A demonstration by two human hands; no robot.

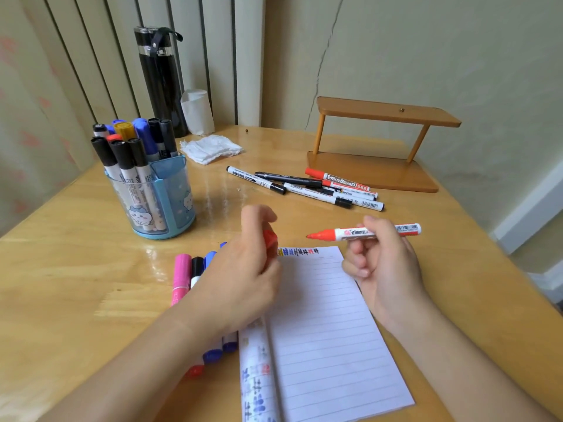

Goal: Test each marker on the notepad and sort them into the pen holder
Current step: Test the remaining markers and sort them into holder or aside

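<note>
My right hand [384,263] grips an uncapped red marker [344,233] level above the top of the lined notepad [329,330], tip pointing left. My left hand [240,269] holds the red cap [270,240] over the notepad's top left corner. A row of small coloured test marks runs along the notepad's top edge. The blue pen holder [161,196] at the left holds several black, blue, red and yellow-capped markers. Under my left hand lie pink, black, blue and red markers [182,275], partly hidden.
Several black and red markers [307,187] lie loose at mid-table. A wooden stand [377,141] is at the back right. A black bottle [161,77], a paper roll [197,112] and a white cloth [210,149] sit at the back left. The table edge runs along the right.
</note>
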